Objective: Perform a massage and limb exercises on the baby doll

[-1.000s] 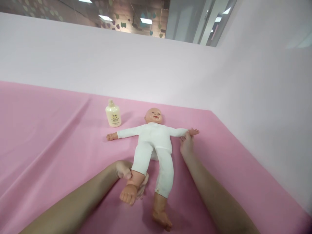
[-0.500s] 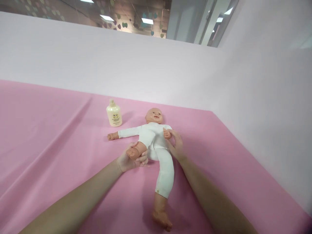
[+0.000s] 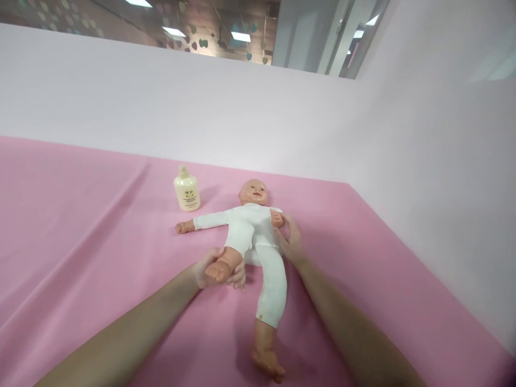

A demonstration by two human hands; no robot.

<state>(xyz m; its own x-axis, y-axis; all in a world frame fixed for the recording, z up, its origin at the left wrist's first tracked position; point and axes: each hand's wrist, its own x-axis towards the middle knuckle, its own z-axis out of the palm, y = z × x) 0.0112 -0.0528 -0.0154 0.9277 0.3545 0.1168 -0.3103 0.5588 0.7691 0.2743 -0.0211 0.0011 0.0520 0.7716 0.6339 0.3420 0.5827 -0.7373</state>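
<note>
A baby doll (image 3: 262, 226) with a white cloth body lies on its back on the pink cover, head away from me. My left hand (image 3: 212, 269) is wrapped round its bent leg near the ankle, thumb on the near side and fingers beneath. The doll's bare foot (image 3: 218, 271) points toward me above that hand. At the other side, my right hand (image 3: 291, 241) holds the doll's raised forearm by its small fist (image 3: 277, 218), fingers behind it. Its other leg (image 3: 272, 287) is stretched out toward me, and its other arm (image 3: 212, 219) reaches out to the left.
A cream pump bottle (image 3: 187, 189) stands upright on the pink cover (image 3: 100, 226), left of the doll's head. Folds run through the cover at the left. A white wall (image 3: 181, 107) rises behind, and another (image 3: 435, 134) at the right. Above is a window (image 3: 226, 32).
My left hand has brought the doll's bent leg slightly down toward me, so the foot sits lower. My right hand stays at the doll's fist. The view has shifted a little.
</note>
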